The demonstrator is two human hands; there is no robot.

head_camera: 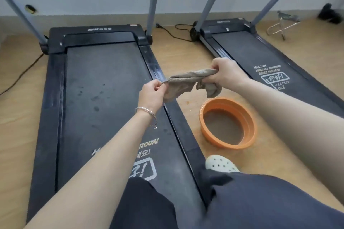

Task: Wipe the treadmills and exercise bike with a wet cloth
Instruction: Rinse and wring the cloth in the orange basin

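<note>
Cloth (188, 82), grey-brown and damp-looking, hangs stretched in the air between my two hands, above the strip of wooden floor (186, 57) that separates the two treadmills. My right hand (224, 72) has its fingers curled tight around one bunched end, and a loose tail of fabric droops from under that fist toward the orange basin (228, 123). My left hand (151, 94) pinches the opposite end between thumb and fingers, with a fold of cloth sagging just beside the palm. A thin silver bracelet (147, 112) sits on the left wrist.

Directly below the right end of the cloth, the basin stands on the floor with murky water in it; a few wet spots mark the boards near its rim. The left treadmill (100, 87) lies under my left forearm, its dark belt showing dried drip marks and white printed lettering toward the near end. The right treadmill (260, 57) runs off beyond my right arm, with similar lettering on its belt. Grey uprights rise from both machines toward the wall. My foot in a white perforated clog (221, 163) rests on the floor just near the basin, and dark trousers fill the bottom of the view. A black power cable (173, 33) trails across the floor between the treadmill heads.
</note>
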